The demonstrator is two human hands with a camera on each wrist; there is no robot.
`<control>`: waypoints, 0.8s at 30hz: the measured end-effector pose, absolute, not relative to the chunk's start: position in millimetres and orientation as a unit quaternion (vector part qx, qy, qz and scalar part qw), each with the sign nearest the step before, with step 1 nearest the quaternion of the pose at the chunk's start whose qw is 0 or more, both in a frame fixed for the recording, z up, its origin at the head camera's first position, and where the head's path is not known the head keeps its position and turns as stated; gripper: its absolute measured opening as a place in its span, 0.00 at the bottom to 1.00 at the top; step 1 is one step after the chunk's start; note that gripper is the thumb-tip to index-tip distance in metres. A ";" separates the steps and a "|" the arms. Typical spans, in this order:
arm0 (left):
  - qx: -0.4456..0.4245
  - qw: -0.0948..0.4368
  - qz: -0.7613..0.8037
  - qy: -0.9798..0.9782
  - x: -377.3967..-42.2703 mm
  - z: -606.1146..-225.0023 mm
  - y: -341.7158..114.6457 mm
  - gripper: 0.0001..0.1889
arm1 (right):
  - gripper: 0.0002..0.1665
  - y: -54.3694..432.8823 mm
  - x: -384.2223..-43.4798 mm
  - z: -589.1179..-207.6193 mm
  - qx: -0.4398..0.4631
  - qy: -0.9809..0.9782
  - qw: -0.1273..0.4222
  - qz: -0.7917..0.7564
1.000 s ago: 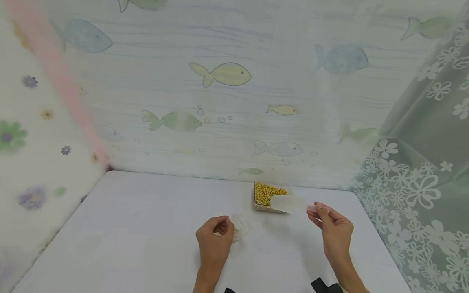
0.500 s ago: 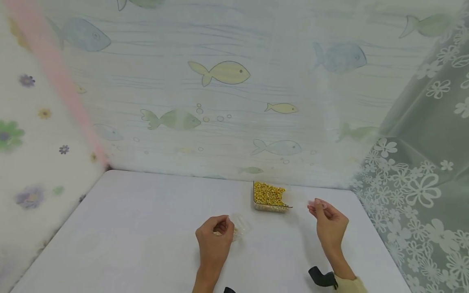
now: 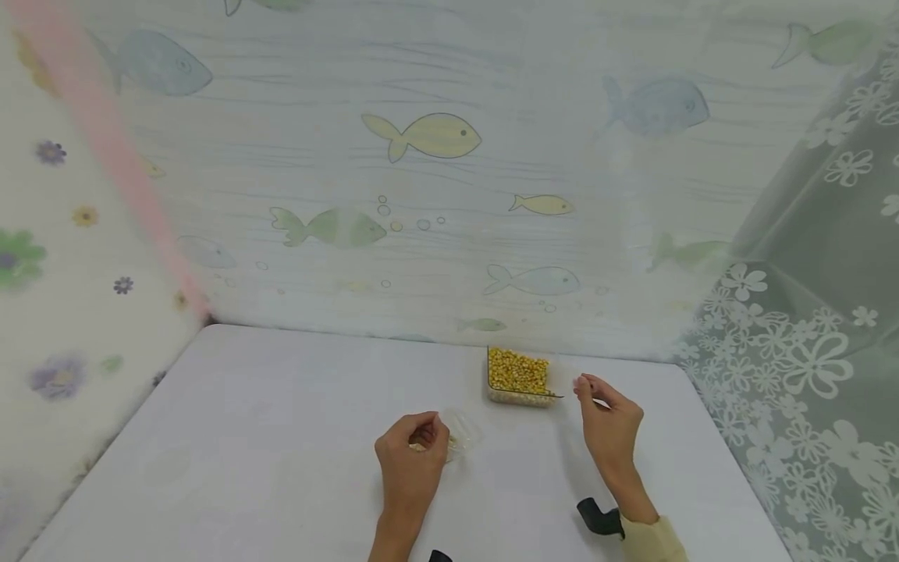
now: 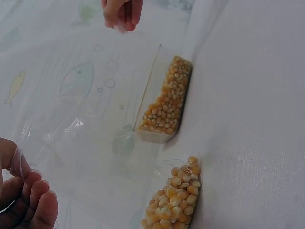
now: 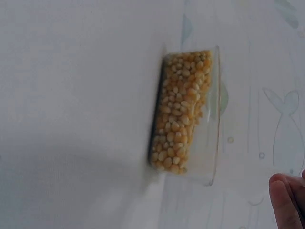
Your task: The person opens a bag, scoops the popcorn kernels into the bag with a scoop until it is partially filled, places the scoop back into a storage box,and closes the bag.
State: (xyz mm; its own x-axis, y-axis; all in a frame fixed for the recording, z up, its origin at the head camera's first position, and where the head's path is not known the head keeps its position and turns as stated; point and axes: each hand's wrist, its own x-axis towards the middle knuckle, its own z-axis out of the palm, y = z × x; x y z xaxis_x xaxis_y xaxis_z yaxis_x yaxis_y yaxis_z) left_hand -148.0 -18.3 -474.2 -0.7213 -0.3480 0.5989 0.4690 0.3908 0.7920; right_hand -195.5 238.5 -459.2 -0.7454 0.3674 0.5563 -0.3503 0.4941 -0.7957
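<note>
My left hand [image 3: 413, 460] pinches the top edge of a clear plastic bag [image 3: 460, 437] above the table. Corn kernels [image 4: 176, 198] lie in the bottom of that bag, seen best in the left wrist view. My right hand [image 3: 609, 420] is just right of a clear rectangular container [image 3: 523, 400], its thumb and fingertips pinching a pale translucent scoop-like piece that barely shows against the background. More corn kernels [image 5: 176, 114] fill much of the container, heaped unevenly against its walls. In the right wrist view only the fingertips [image 5: 285, 202] appear, at the lower right.
A white table [image 3: 246, 437] lies under everything, its back edge close behind the container. Behind it hangs a fish-patterned sheet [image 3: 435, 257]. A flowered sheer curtain [image 3: 808, 375] borders the right side. A black wrist mount [image 3: 600, 519] sits by my right wrist.
My right hand has moved left toward the container. The pale piece, plainly seen over the kernels a second ago, is now hardly visible. My left hand stays in place with the bag.
</note>
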 end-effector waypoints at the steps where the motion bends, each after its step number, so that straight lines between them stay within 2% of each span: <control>1: -0.041 0.371 -0.551 -0.746 -148.0 -473.9 -18.3 0.11 | 0.07 240.2 -198.4 -462.5 -0.008 -0.794 0.355 0.494; 9: -0.039 0.369 -0.552 -0.747 -148.3 -472.9 -18.8 0.10 | 0.11 251.3 -214.9 -477.1 -0.050 -0.764 0.316 0.560; 18: -0.038 0.370 -0.546 -0.751 -148.0 -473.1 -19.9 0.10 | 0.20 254.3 -222.4 -477.3 -0.167 -0.681 0.175 0.691; 24: -0.034 0.363 -0.556 -0.747 -147.4 -473.6 -19.3 0.10 | 0.23 255.5 -224.6 -482.7 -0.191 -0.643 0.142 0.728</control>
State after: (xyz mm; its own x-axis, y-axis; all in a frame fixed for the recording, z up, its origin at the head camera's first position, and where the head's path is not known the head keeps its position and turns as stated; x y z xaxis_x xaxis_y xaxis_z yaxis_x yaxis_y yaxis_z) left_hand -147.4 -19.3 -473.6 -0.7344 -0.3534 0.5795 0.4537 0.3794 0.8063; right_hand -224.6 255.5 -482.7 -0.8871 0.4517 -0.0950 0.0388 -0.1319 -0.9905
